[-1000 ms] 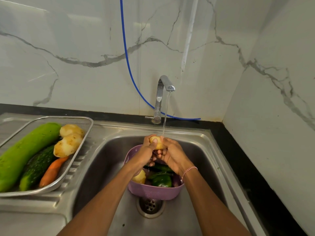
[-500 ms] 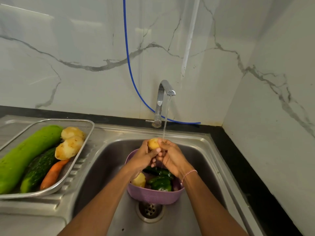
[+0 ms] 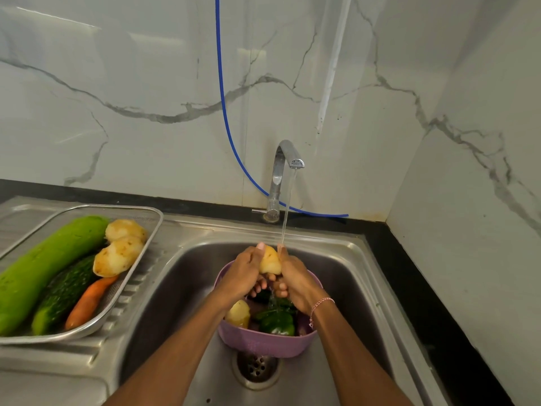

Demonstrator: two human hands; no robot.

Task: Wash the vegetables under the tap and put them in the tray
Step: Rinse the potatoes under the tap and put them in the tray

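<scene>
Potato [image 3: 270, 260] sits clamped between your left hand [image 3: 244, 273] and right hand [image 3: 296, 284] under tap [image 3: 278, 177] stream, over purple basket [image 3: 263, 344] in sink [image 3: 354, 291].

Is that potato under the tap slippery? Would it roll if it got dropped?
Probably slippery: water from the tap falls on the potato, and the left hand and right hand both grip it. It looks firm and rounded, so dropped it would likely roll into the purple bowl below.

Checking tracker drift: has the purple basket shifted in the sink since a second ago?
No. The purple basket holds the same spot against the drain: its near edge overlaps the drain's far rim, as before.
</scene>
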